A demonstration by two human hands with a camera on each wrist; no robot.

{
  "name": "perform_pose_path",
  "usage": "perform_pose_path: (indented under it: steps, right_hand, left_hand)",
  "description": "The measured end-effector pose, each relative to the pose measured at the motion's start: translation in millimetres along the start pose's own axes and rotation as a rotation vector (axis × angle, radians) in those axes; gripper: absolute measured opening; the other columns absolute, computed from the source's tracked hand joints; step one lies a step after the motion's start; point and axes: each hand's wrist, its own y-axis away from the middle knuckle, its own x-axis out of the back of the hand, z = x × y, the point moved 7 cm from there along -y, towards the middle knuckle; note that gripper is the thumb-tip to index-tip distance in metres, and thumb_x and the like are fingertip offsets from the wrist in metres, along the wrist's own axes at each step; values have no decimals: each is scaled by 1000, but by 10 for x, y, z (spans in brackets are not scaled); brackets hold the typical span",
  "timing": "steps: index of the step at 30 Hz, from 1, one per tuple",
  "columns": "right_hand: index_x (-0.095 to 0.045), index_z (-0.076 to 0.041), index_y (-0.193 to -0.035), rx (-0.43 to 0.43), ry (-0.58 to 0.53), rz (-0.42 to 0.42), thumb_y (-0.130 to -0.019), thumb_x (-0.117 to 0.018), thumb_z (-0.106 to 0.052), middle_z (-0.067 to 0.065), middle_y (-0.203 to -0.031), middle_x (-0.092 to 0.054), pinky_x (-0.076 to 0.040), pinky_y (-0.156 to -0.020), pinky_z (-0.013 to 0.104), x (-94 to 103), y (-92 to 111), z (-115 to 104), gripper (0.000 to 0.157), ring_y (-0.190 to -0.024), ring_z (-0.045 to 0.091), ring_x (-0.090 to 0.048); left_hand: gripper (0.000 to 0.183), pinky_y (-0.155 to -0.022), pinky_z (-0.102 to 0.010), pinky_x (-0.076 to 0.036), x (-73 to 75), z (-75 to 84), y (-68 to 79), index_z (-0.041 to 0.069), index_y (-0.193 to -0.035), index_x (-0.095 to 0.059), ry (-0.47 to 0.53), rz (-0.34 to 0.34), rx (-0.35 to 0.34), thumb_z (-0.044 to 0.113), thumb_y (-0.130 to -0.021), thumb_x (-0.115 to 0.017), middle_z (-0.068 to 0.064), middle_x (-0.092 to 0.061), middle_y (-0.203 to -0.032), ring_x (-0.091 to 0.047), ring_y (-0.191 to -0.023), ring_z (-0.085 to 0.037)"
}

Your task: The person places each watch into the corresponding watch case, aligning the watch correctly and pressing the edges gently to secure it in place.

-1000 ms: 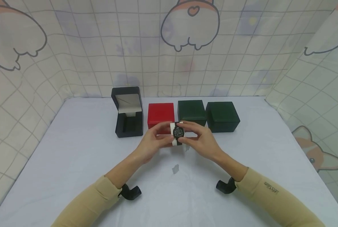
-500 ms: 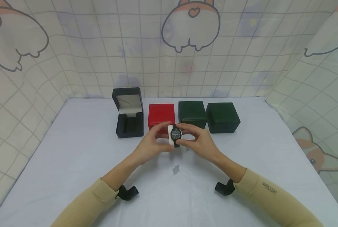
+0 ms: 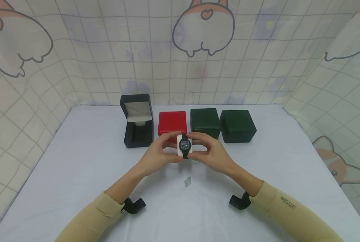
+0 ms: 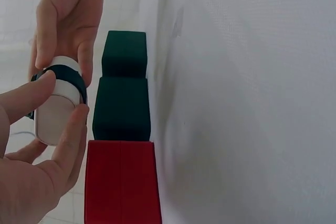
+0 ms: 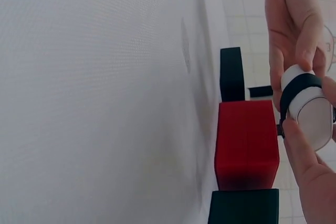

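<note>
A black wristwatch (image 3: 185,145), its dial facing up toward the head camera, is strapped round a white cushion (image 3: 178,150). Both hands hold it in the air over the table, in front of the red box (image 3: 172,121). My left hand (image 3: 155,156) grips the cushion's left end between thumb and fingers. From the other side my right hand (image 3: 214,153) pinches the watch and cushion, fingers above and thumb below. In the left wrist view the cushion's flat end (image 4: 52,116) shows, the dark strap (image 4: 68,76) wrapped beyond it.
Left of the red box stands a dark watch box (image 3: 140,145) with its lid up and a pale lining inside. Two closed green boxes (image 3: 205,118) stand to the right. A small grey patch (image 3: 187,182) marks the white tablecloth (image 3: 77,168). Patterned curtain hangs behind.
The watch and cushion have moved slightly left and toward me, and the dial has turned. My left thumb has shifted to the cushion's lower edge. The boxes stay put.
</note>
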Motion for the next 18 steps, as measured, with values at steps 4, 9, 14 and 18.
perform_pose_path:
  steps: [4, 9, 14, 18]
  right_hand:
    - [-58, -9, -146, -4, 6, 0, -88, -80, -1, 8, -150, -48, -57, -90, 36, 3, -2, -22, 63, -128, 32, -56]
    - [-61, -11, -143, -5, 61, 13, -88, -81, -6, 6, -149, -51, -57, -90, 35, 26, 1, -63, 58, -130, 27, -56]
    - [-63, -12, -141, -32, 116, 2, -90, -80, -10, 5, -141, -57, -58, -90, 35, 52, 15, -64, 54, -122, 28, -63]
    - [-65, -10, -136, -45, 151, -3, -91, -80, -11, 9, -134, -63, -57, -93, 45, 82, 17, -34, 48, -115, 30, -66]
  left_hand:
    - [78, -88, -36, -59, 21, 0, 3, 17, -151, -49, -4, 3, -4, 4, -84, -85, -2, -51, -139, -58, -121, -26]
    - [77, -87, -36, -59, 77, -24, 15, 18, -150, -51, -8, 30, 29, 5, -83, -86, -1, -51, -138, -59, -119, -25]
    - [77, -88, -37, -59, 150, -50, 43, 22, -149, -52, 7, 46, 74, 4, -82, -86, -2, -51, -138, -58, -120, -27]
    - [77, -88, -38, -59, 231, -70, 69, 24, -149, -52, 3, 58, 100, 4, -82, -87, -4, -50, -138, -57, -121, -28]
